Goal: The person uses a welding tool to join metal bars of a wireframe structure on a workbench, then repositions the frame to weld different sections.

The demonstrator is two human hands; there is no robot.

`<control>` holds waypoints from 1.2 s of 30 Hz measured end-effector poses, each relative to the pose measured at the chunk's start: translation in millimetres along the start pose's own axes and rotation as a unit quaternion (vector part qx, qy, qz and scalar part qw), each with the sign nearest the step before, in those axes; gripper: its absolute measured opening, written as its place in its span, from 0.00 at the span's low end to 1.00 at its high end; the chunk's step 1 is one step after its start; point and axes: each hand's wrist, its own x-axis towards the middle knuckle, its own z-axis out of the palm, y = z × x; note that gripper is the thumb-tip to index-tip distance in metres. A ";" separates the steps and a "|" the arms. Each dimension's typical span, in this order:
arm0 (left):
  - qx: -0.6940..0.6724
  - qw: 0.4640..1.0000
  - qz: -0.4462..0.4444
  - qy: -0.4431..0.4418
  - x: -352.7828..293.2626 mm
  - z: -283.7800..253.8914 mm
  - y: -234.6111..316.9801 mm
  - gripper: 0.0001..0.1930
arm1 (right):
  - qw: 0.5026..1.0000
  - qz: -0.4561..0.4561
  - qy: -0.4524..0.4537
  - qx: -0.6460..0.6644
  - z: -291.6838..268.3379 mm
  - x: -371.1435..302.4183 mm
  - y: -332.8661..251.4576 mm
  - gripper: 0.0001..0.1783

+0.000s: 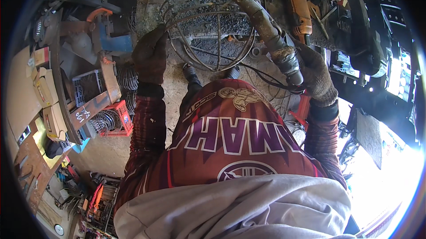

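A round cage (pixel 218 39) of bent metal wire rings and ribs stands over the work surface in front of me. My left hand (pixel 150 54), in a dark glove, is at the cage's left rim with its fingers curled; they are mostly in shadow. On the right, my right hand (pixel 316 73) wears a knitted glove and is closed around a thick, worn tubular metal tool (pixel 262 21). Its rusty rounded end reaches over the cage's upper right rim. I cannot make out the tool's exact kind. Dark cables run beneath it.
A gritty work table (pixel 151 5) lies ahead, with an orange power tool (pixel 300 10) on its right. To the left are a red crate (pixel 116 119) with wire coils, a grey crate (pixel 87 87) and a blue metal piece (pixel 113 39). Loose cables lie on the floor.
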 end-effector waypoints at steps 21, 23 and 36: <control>-0.040 0.997 -0.058 0.005 -4.0 4.8 -1.5 0.12 | 0.999 0.026 0.019 0.027 6.5 1.1 -9.5 0.32; -0.035 0.998 -0.058 0.004 -4.1 4.6 -1.8 0.12 | 0.999 0.036 0.012 0.026 6.1 0.6 -12.7 0.32; -0.030 0.999 -0.031 0.008 -2.1 3.6 -0.7 0.12 | 0.999 -0.006 0.032 -0.044 11.5 3.1 -18.0 0.28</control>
